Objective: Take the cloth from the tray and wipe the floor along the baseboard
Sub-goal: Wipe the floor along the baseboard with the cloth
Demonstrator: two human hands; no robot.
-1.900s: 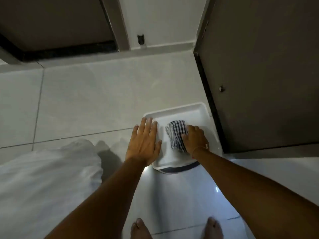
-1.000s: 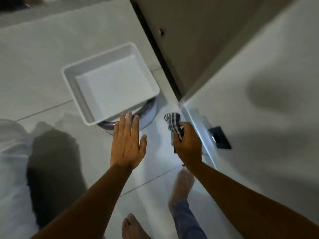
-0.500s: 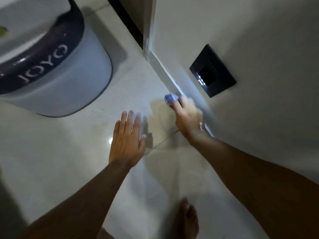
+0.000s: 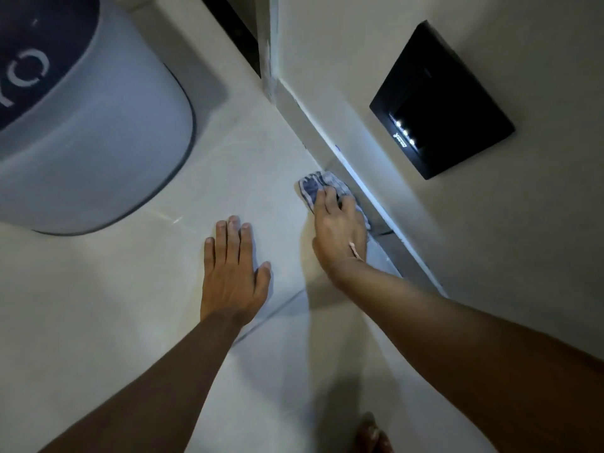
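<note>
Off at the left edge of the floor (image 4: 124, 289) sits a big grey bin (image 4: 108, 142) with a dark band around it, well clear of where I'm working. My left hand (image 4: 232, 273) lies flat and released on the tile, fingers spread, taking my weight and holding nothing. To its right, my right hand (image 4: 340, 230) is pressed down on the checked cloth (image 4: 315, 188), fingers curled over it, pinning it to the floor right where the tile meets the baseboard (image 4: 330, 138). The cloth is bunched small, with only its far end showing past my fingertips. Above it on the wall is a black plate (image 4: 441, 103) with small lights.

What could go wrong, I think: the cloth is so wadded that my knuckles may scrape the baseboard, or the cloth may roll out from under my fingers. My propping hand could also slide on the glossy tile as I lean further.
</note>
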